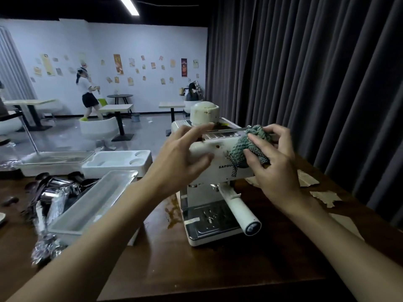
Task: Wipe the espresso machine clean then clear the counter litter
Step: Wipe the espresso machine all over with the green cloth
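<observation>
The espresso machine (pixel 218 164) stands on the counter (pixel 196 269), its white casing spotted with brown. The right hand (pixel 277 164) grips a bunched green cloth (pixel 244 147) and presses it against the machine's upper front right edge. The left hand (pixel 181 158) lies spread over the machine's top left corner, fingers loose, holding nothing. It looks like a brace.

The wiping step seems only begun. A brown spot (pixel 217 146) sits on the front panel just left of the cloth, and dark grounds (pixel 220 126) lie on the machine's top, behind the left fingertips. To do it well, the left hand should hold the body steady while the cloth sweeps leftward across the panel, refolded to a fresh face as it soils. The top is best wiped first, since grounds could fall onto cleaned surfaces. A coffee puddle (pixel 172 212) at the machine's left foot and torn paper scraps (pixel 325 198) to its right wait for later.
</observation>
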### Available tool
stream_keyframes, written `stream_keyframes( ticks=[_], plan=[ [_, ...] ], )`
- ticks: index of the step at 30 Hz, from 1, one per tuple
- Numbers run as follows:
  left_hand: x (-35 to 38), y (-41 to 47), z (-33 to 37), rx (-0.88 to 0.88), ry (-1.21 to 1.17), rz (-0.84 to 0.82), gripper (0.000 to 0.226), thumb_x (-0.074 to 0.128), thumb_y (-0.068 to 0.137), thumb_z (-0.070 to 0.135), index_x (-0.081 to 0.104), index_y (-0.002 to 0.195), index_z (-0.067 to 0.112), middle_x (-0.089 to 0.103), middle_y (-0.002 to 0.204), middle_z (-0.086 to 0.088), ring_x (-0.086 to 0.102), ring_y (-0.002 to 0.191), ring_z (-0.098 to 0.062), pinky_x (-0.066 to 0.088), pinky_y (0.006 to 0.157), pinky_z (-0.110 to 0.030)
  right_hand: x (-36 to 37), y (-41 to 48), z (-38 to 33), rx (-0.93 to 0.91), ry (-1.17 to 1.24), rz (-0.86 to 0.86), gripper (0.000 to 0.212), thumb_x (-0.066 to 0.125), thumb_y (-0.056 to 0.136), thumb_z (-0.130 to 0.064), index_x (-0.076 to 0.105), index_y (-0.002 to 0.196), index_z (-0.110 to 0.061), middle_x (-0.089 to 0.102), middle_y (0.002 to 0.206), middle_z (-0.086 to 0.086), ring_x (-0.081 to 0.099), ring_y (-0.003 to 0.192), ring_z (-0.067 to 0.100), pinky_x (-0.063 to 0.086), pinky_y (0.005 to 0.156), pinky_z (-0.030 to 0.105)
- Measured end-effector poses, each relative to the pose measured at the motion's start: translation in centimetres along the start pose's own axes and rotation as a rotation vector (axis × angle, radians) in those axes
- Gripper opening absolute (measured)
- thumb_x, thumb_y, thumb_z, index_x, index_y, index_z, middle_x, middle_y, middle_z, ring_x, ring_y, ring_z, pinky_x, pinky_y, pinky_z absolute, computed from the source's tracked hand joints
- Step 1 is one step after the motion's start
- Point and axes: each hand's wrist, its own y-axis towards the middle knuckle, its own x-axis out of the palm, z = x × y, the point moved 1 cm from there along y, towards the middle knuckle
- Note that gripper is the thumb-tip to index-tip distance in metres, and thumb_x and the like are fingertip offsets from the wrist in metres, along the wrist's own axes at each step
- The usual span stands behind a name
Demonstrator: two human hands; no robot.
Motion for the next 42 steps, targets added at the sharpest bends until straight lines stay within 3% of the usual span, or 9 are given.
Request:
stream_keyframes(
  ticks=[3,9,15,19,25,29,36,38,42],
  plan=[
    [-1.9,0.0,-1.2,-0.073,-0.225,-0.077,0.048,0.059,0.091,0.035,0.05,0.139,0.036,0.058,0.134,0.016,0.065,0.107,-0.009,0.056,0.093,-0.037,-0.1,0.0,-0.7,-0.003,-0.032,-0.003,0.033,0.069,0.087,-0.013,0.065,0.118,-0.001,0.05,0.121,0.015,0.049,0.115,0.019,0.044,0.101,0.029],
    [-3.0,0.6,-2.0,0.017,-0.19,-0.19,0.048,0.055,0.092,0.039,0.054,0.139,0.032,0.056,0.135,0.022,0.06,0.12,-0.001,0.051,0.104,-0.042,0.0,-0.3,-2.0,-0.048,-0.121,0.01,0.021,0.073,0.084,-0.011,0.062,0.097,0.001,0.058,0.106,0.015,0.056,0.101,0.022,0.04,0.093,0.016],
    [-3.1,0.8,-2.4,0.057,-0.198,-0.216,0.047,0.055,0.095,0.04,0.052,0.141,0.032,0.054,0.137,0.021,0.055,0.123,0.002,0.051,0.104,-0.042,1.0,-0.4,-4.2,-0.049,-0.115,-0.103,0.039,0.074,0.081,-0.025,0.065,0.108,0.002,0.056,0.124,0.018,0.054,0.118,0.029,0.043,0.104,0.035],
    [-3.2,0.9,-2.8,0.061,-0.209,-0.231,0.051,0.056,0.094,0.04,0.05,0.144,0.033,0.051,0.142,0.02,0.054,0.127,0.0,0.05,0.105,-0.042,0.9,-0.7,-5.0,-0.034,-0.112,-0.122,0.049,0.081,0.076,-0.02,0.062,0.114,0.005,0.047,0.131,0.02,0.043,0.122,0.017,0.034,0.109,0.021],
    [-3.5,1.2,-3.7,0.09,-0.219,-0.278,0.056,0.063,0.095,0.031,0.046,0.148,0.032,0.051,0.148,0.013,0.044,0.138,-0.003,0.054,0.099,-0.045,2.2,-0.3,-6.4,-0.03,-0.184,-0.132,0.048,0.076,0.08,-0.02,0.063,0.123,-0.001,0.055,0.122,0.015,0.051,0.118,0.03,0.046,0.1,0.049],
    [-3.5,1.4,-3.8,0.096,-0.227,-0.283,0.058,0.065,0.093,0.029,0.046,0.148,0.033,0.052,0.147,0.014,0.044,0.138,-0.003,0.051,0.104,-0.046,3.1,-0.2,-7.8,-0.095,-0.207,-0.141,0.045,0.079,0.078,-0.017,0.066,0.119,-0.002,0.059,0.119,0.013,0.047,0.115,0.021,0.038,0.102,0.029],
    [-3.7,1.0,-3.6,0.076,-0.273,-0.306,0.075,0.061,0.081,0.068,0.044,0.147,0.038,0.052,0.145,0.018,0.045,0.134,0.003,0.055,0.098,-0.039,2.2,0.0,-6.8,-0.091,-0.189,-0.183,0.038,0.075,0.081,-0.011,0.067,0.118,-0.003,0.057,0.121,0.011,0.05,0.115,0.025,0.042,0.101,0.034],
    [-3.5,1.0,-3.5,0.074,-0.254,-0.281,0.075,0.061,0.08,0.066,0.044,0.147,0.039,0.049,0.146,0.02,0.043,0.135,0.004,0.054,0.099,-0.039,1.2,-0.1,-5.6,-0.016,-0.181,-0.155,0.037,0.074,0.082,-0.009,0.066,0.118,-0.001,0.055,0.124,0.012,0.051,0.118,0.027,0.043,0.104,0.037],
    [-3.4,0.9,-3.6,0.073,-0.244,-0.274,0.065,0.064,0.085,0.051,0.045,0.146,0.039,0.049,0.145,0.02,0.045,0.134,0.002,0.055,0.098,-0.04,-0.7,-0.3,-2.9,0.083,-0.187,-0.1,0.038,0.073,0.082,-0.007,0.066,0.119,-0.002,0.05,0.127,0.014,0.043,0.119,0.011,0.037,0.107,0.02]
  ],
)
